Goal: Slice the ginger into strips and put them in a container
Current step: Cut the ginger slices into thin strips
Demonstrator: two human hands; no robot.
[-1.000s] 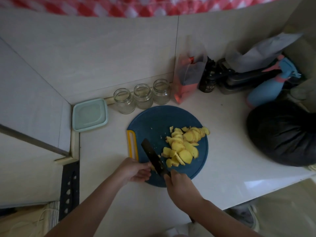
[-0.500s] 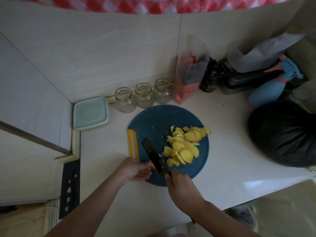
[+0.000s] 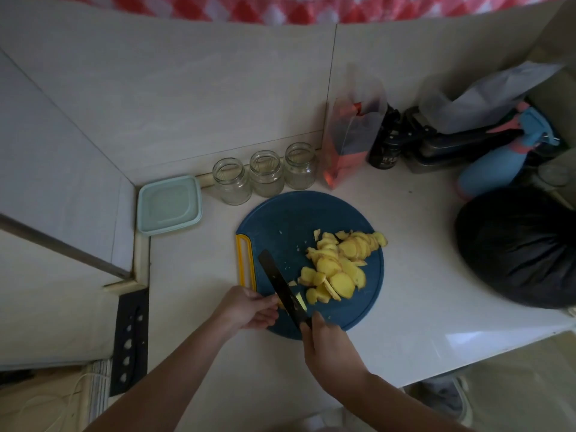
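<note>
1. The right hand [image 3: 327,341] is at the board's [image 3: 280,219] near edge, clenched round the knife [image 3: 279,288] handle, which the fist hides.
2. The left hand [image 3: 249,308] sits at the board's near-left rim. Its fingers are curled and the tips pin a small yellow piece [image 3: 281,304] against the blade's left face; most of the piece is hidden.
3. The knife is thin, dark and flat. Its long axis runs diagonally across the board's left half, from the fist at near-right to a tip at far-left, just beside the yellow slot [image 3: 246,263].
4. The coming cut turns on this: the piece lies left of the blade, right at the left fingertips, so each stroke probably creeps toward those fingers.
5. The slices [image 3: 338,269] are heaped on the board's right half, right of the blade and nearer the right hand. They are pale yellow, flat overlapping ovals that look firm, and none is yet cut into strips.
6. The board is round, dark blue and matt.
7. The container [image 3: 168,204] is off the board's far-left edge — pale green, square with rounded corners, seemingly lidded, well apart from the slices.
8. Three clear glass jars [image 3: 266,177] stand just behind the board's far edge.
</note>
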